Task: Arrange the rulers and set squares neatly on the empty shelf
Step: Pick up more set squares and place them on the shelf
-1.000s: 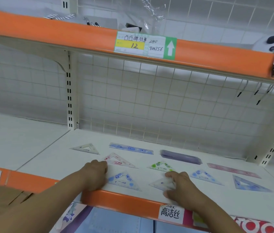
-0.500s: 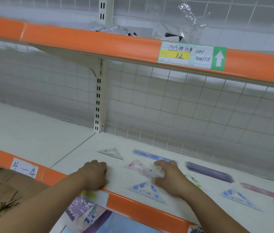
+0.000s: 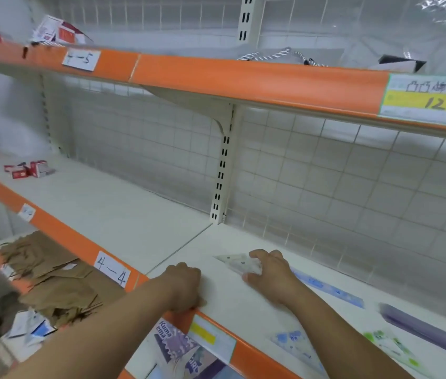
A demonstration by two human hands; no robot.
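My right hand [image 3: 269, 272] holds a clear set square [image 3: 239, 262] flat against the white shelf [image 3: 243, 305], over where another clear set square lay. My left hand [image 3: 186, 285] grips the shelf's orange front edge with curled fingers. To the right of my right hand lie a blue ruler [image 3: 331, 289], a purple ruler [image 3: 429, 335], a blue-patterned set square [image 3: 295, 347] and a green-patterned set square [image 3: 392, 344].
A white wire-grid back panel [image 3: 325, 187] closes the rear. An orange-edged upper shelf [image 3: 243, 77] hangs overhead. Red-and-white small boxes [image 3: 26, 169] sit on the left shelf section. Brown paper bags [image 3: 52, 277] fill the level below.
My right hand carried the clear set square leftward from the front edge to the back-left set square. The camera swung left. My left hand stayed on the shelf edge.
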